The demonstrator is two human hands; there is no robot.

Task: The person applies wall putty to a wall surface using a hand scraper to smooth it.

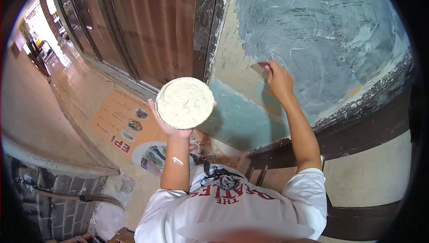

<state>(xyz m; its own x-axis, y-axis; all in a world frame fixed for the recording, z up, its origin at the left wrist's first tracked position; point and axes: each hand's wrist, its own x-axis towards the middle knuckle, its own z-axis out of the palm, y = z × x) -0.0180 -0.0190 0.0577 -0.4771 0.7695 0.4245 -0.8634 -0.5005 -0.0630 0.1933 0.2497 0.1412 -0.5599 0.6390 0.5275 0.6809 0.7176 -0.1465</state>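
Note:
From below, my left hand holds up a round bowl by its sides. Thick cream-white putty fills it nearly to the rim. My right hand is closed on a flat putty knife, whose blade is at the wall where grey coating meets bare beige. The wall is smeared with grey-blue putty on its upper part, with pale green paint lower down. A white smear marks my left forearm.
Left of the wall stands a dark wooden frame with a brown curtain behind it. An orange printed banner lies on the tiled floor. Grey blocks and a hose-like pipe are at lower left. A dark ledge runs along the right.

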